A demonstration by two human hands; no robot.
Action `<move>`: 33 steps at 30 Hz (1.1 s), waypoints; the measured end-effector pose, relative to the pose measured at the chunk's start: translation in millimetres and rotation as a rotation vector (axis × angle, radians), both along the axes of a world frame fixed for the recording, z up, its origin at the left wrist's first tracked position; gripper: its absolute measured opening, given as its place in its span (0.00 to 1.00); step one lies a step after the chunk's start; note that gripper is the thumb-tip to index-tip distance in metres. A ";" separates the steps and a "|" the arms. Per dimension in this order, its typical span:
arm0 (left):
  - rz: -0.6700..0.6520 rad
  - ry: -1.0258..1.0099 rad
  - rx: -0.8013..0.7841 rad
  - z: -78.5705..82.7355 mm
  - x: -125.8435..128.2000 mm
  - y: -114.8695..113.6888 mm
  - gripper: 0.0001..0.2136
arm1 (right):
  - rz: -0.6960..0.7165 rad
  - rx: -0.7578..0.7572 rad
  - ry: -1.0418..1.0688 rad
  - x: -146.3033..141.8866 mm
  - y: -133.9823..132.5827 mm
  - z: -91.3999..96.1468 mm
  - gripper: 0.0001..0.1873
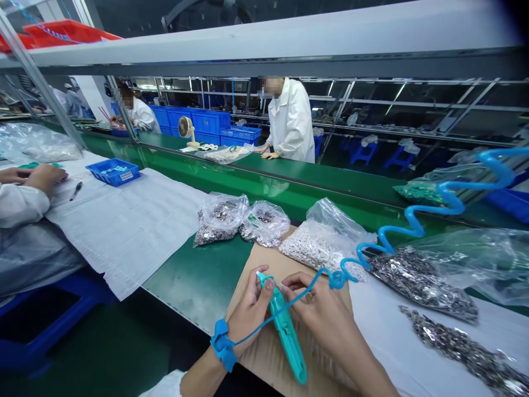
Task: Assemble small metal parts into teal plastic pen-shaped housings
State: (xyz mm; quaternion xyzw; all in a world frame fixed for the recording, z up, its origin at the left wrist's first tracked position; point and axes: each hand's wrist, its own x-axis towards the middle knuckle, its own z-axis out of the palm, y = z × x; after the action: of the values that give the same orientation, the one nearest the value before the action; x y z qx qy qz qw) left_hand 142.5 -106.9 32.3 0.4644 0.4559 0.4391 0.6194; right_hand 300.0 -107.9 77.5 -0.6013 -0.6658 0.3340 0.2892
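Observation:
My left hand (252, 300) grips a long teal plastic casing (287, 336) with a white tip, near its upper end. The casing tilts, its rounded lower end pointing toward me over the brown cardboard (243, 292). Beside the casing, my right hand (314, 303) has thumb and fingertips pinched together; whatever is between them is too small to make out. Around my left wrist is a blue wrist strap (223, 345), with a coiled blue cord (386, 234) running from it past my right hand.
Bags of metal parts (221, 220) and white parts (308, 245) lie beyond my hands. Loose metal parts (458, 344) spread at right. A co-worker's hands (47, 176) are at left near a blue tray (113, 172). Another person (291, 124) stands across the green conveyor (322, 176).

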 end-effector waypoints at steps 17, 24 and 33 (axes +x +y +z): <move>0.009 0.186 -0.002 4.3 -0.1 -1.4 0.29 | -0.021 -0.212 0.396 -1.2 11.6 -35.2 0.15; 0.056 0.188 0.009 2.0 3.8 -2.8 0.27 | -0.095 -0.194 0.420 -5.5 6.2 -43.8 0.17; 0.088 0.146 0.060 -4.2 8.2 -4.5 0.25 | -0.159 -0.151 0.385 -14.1 3.4 -36.0 0.18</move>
State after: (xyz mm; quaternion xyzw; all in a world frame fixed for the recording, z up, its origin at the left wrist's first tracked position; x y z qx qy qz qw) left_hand 150.7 -111.4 28.1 0.4932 0.5064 0.4444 0.5503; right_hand 285.9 -104.5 41.4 -0.5970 -0.5220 0.4675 0.3907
